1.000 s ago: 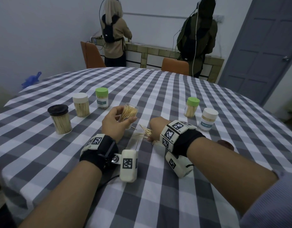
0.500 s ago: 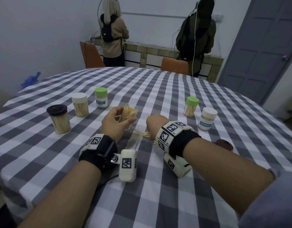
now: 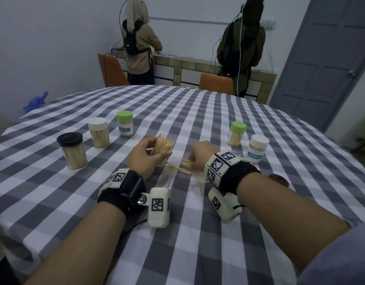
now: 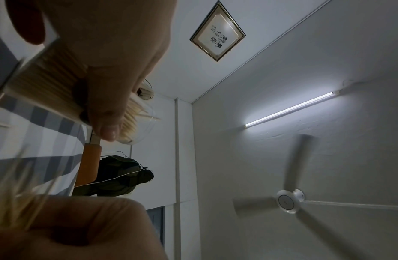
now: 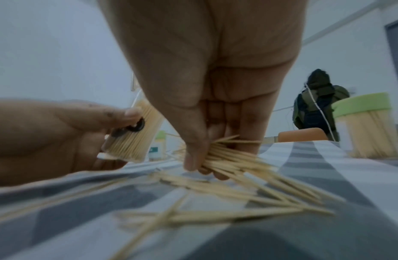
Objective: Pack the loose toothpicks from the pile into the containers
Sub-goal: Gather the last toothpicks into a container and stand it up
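My left hand (image 3: 145, 156) grips an open clear container (image 3: 163, 145), tilted and partly filled with toothpicks; in the left wrist view the same container (image 4: 48, 82) sits between thumb and fingers. Just to its right my right hand (image 3: 200, 153) is down on the loose toothpick pile (image 3: 187, 170) on the checked cloth. In the right wrist view my right hand (image 5: 204, 165) pinches a bunch of toothpicks (image 5: 229, 154) off the pile (image 5: 215, 202), with the held container (image 5: 135, 133) at left.
Closed, filled containers stand around: black-lidded (image 3: 71, 151), white-lidded (image 3: 99, 132) and green-lidded (image 3: 125, 124) at left, green-lidded (image 3: 236, 133) and white-lidded (image 3: 257, 148) at right. A dark lid (image 3: 278, 179) lies by my right forearm. Two people stand at the far counter.
My right hand has slid left and down onto the pile and gathered a bunch of toothpicks. My left hand keeps the tilted container in the same place.
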